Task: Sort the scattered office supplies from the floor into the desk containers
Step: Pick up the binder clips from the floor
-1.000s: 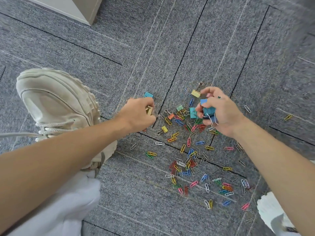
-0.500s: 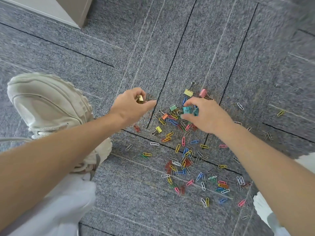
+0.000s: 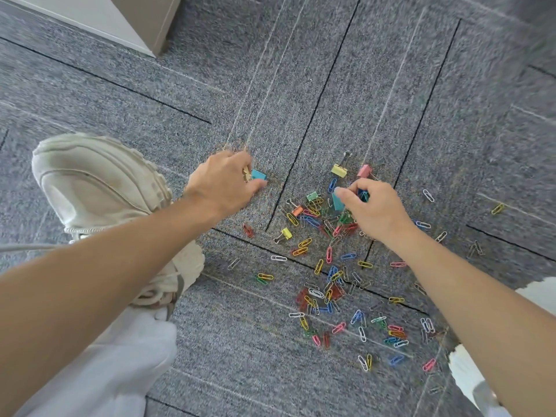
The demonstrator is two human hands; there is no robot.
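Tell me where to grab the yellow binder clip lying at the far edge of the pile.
Probably pinch the yellow binder clip by its folded body, thumb and finger on its two side edges. It lies flat on the carpet with its wire handles pointing away, so come down from above on the near side.

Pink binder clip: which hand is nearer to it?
Right. The right hand, gripping a teal binder clip, is just on the near side of the pink binder clip; the left hand is far to its left, pinching a blue binder clip.
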